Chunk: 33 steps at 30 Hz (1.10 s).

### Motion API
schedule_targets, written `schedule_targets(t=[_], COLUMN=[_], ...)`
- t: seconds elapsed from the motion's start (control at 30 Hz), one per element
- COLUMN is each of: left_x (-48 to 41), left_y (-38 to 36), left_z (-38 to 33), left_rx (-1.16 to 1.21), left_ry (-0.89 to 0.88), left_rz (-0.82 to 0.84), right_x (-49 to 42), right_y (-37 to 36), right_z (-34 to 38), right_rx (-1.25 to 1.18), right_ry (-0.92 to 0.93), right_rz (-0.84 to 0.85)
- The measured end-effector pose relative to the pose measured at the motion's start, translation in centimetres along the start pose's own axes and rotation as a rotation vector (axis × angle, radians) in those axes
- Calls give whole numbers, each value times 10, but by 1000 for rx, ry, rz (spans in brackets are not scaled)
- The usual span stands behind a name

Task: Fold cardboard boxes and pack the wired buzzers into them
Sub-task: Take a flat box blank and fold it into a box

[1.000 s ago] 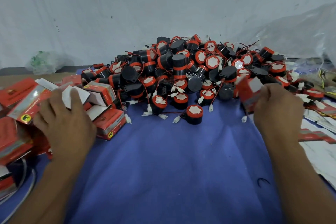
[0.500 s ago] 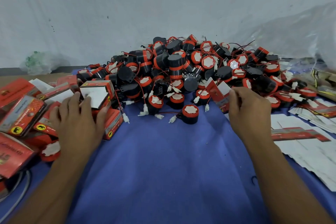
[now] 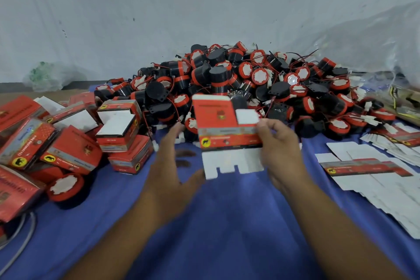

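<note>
The flat box (image 3: pixel 223 129) is held upright above the blue cloth (image 3: pixel 227 229), just in front of the heap of buzzers (image 3: pixel 241 75), pinched at its right edge between the thumb and curled fingers of the right hand (image 3: pixel 280 150). Its red face carries a yellow round sticker with a black animal figure at the lower left, well away from those fingers. The lines of print across the grey band and the red panel are too blurred to read. White notched flaps hang below the fingers and a white tab stands just above them. The left hand (image 3: pixel 172 166) is raised with fingers straight and spread, holding nothing, its fingertips just left of the box and its thumb by the lower left flap. Whether the thumb touches it cannot be told. Both forearms reach forward from the near edge. Far left of the left fingers lie the folded boxes (image 3: pixel 75 154) with the same yellow stickers, and a loose buzzer (image 3: pixel 66 186) near them. Right of the right fingers lies a spread of flat white box blanks (image 3: pixel 381 191).
</note>
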<state>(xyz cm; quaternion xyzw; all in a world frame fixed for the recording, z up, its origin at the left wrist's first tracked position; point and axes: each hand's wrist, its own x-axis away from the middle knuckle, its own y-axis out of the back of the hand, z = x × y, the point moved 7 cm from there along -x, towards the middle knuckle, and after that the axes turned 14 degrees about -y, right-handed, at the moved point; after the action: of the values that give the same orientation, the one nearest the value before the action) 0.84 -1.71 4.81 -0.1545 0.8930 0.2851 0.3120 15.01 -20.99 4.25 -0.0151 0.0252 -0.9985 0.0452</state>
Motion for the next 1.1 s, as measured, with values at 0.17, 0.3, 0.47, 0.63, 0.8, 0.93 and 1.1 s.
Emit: schedule_targets(t=[0.17, 0.3, 0.47, 0.63, 0.8, 0.93, 1.1], left_x=[7, 13, 12, 8, 10, 14, 17], left_y=[-35, -41, -31, -9, -18, -27, -30], left_z=[-3, -1, 3, 18, 31, 31, 26], left_rx=[411, 385, 157, 258, 601, 821, 964], left_ry=[9, 51, 13, 135, 318, 396, 432], left_rz=[94, 200, 109, -104, -75, -59, -10], right_x=[11, 39, 63, 80, 73, 70, 69], right_y=[-35, -66, -74, -86, -83, -82, -84], right_z=[-22, -24, -6, -6, -11, -12, -21], right_rx=[308, 591, 430, 456, 552, 585, 529], right_ry=[-10, 163, 235, 247, 239, 229, 141], right_rz=[147, 343, 531, 732, 629, 626, 698])
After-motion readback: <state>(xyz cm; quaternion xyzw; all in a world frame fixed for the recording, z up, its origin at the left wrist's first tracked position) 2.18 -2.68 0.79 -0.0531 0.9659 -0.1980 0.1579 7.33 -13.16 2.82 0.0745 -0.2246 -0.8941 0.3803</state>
